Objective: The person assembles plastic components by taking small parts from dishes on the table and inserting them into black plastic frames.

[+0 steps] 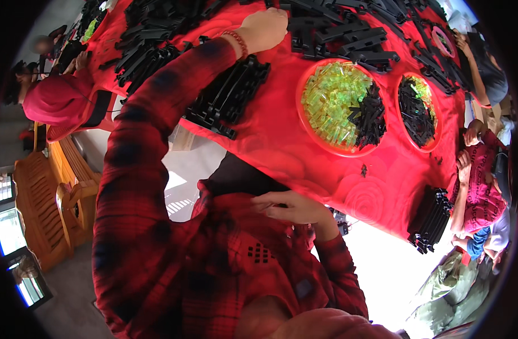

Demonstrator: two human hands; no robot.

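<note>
My left hand (264,29), with a red bead bracelet at the wrist, reaches across the red-covered table (270,133) to a pile of long black plastic strips (349,39). Its fingers curl down and away from view, so whatever they hold is hidden. Beneath that wrist lies a bundle of aligned black plastic strips (231,96) along the near table edge. My right hand (290,206) hovers before my body, off the table, its fingers loosely extended with nothing in them. Between the piles and the near edge sits a round red tray (305,121) of yellow-green clear pieces and small black pieces.
A second red tray (437,138) holds similar pieces. Another stack of black strips (431,220) lies at the table's right corner. More black strips (151,28) cover the far left. People sit at both sides, one in a red patterned shirt (485,192). A wooden bench (50,192) stands left.
</note>
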